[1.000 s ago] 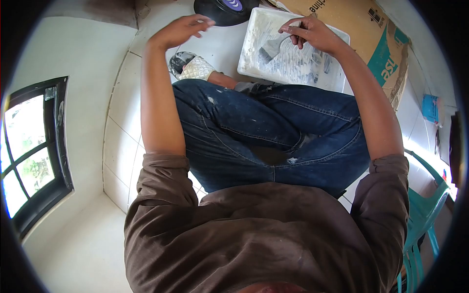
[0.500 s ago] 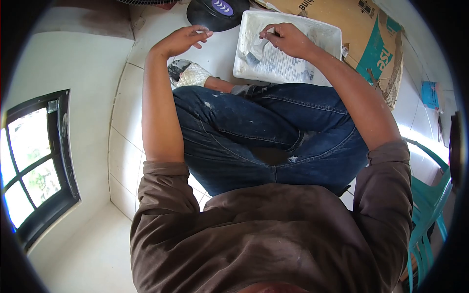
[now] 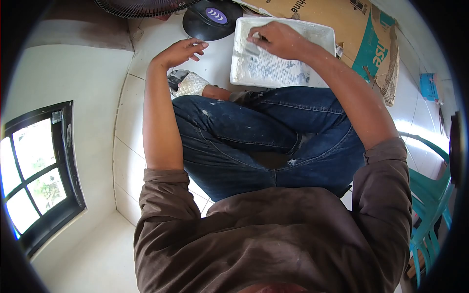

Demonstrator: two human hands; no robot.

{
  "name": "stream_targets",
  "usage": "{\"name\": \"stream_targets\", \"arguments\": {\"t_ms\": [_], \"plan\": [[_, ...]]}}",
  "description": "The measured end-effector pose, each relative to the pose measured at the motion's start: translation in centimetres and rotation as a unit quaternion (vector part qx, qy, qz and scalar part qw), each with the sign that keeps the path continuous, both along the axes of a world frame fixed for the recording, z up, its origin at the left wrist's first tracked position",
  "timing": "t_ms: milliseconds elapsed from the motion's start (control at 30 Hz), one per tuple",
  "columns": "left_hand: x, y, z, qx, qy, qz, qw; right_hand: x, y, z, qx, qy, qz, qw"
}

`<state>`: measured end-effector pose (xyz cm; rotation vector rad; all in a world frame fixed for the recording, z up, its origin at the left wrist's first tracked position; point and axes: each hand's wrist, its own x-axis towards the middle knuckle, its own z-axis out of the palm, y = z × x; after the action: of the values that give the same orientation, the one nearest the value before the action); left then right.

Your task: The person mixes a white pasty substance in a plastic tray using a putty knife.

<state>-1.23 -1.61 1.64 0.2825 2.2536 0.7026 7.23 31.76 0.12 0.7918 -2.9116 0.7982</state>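
Note:
My right hand [image 3: 279, 40] is over the left part of a white paint tray [image 3: 317, 80], its fingers closed on a small flat tool with a grey end that looks like a paintbrush [image 3: 252, 49]. Fingers and motion partly hide this tool. Whitish paint smears the tray's ribbed floor, with dark grey patches toward the right. My left hand [image 3: 183, 52] hovers in the air left of the tray, fingers loosely bent and apart, with nothing in it. It is nearest to the round black fan base [image 3: 207, 27].
Flattened cardboard [image 3: 332, 12] lies behind and right of the tray. A fan grille [image 3: 141, 7] shows at the top left. My crossed legs in jeans [image 3: 234, 122] sit before the tray. At right are a blue box [image 3: 429, 87] and a green plastic chair [image 3: 430, 190]; a window [image 3: 41, 173] is at left.
My right hand has shifted slightly left over the tray with the brush, whose end now sits higher. The whole view has tilted a little, showing more of the fan grille. My left hand stays raised and unoccupied.

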Motion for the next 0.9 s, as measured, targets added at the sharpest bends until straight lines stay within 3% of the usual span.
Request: {"name": "stream_targets", "arguments": {"t_ms": [133, 233, 500, 567, 633, 733, 900], "plan": [[-0.4, -0.4, -0.4, -0.001, -0.006, 0.0, 1.0, -0.1, 1.2, 2.6, 0.004, -0.008, -0.069, 0.998], [-0.5, 0.1, -0.3, 0.01, -0.019, -0.012, 1.0, -1.4, 3.4, -2.9, 0.042, -0.02, -0.018, 0.999], [-0.4, -0.1, -0.7, -0.003, -0.059, 0.011, 0.998, -1.6, 3.3, -0.3, -0.016, 0.011, -0.083, 0.996], [-0.4, 0.3, -0.6, -0.004, -0.063, 0.004, 0.998, -1.7, 3.8, -1.7, 0.092, -0.043, -0.035, 0.994], [-0.2, 0.6, -0.5, 0.003, -0.053, 0.015, 0.998, -1.8, 4.6, -1.6, 0.087, -0.063, -0.054, 0.993], [-0.6, 0.1, -1.5, -0.001, -0.062, 0.017, 0.998, -2.8, 6.0, -0.2, -0.002, 0.011, -0.088, 0.996], [-0.9, 0.0, -1.9, -0.002, -0.074, 0.015, 0.997, -3.1, 8.5, -1.5, 0.045, -0.024, -0.113, 0.992]]}}
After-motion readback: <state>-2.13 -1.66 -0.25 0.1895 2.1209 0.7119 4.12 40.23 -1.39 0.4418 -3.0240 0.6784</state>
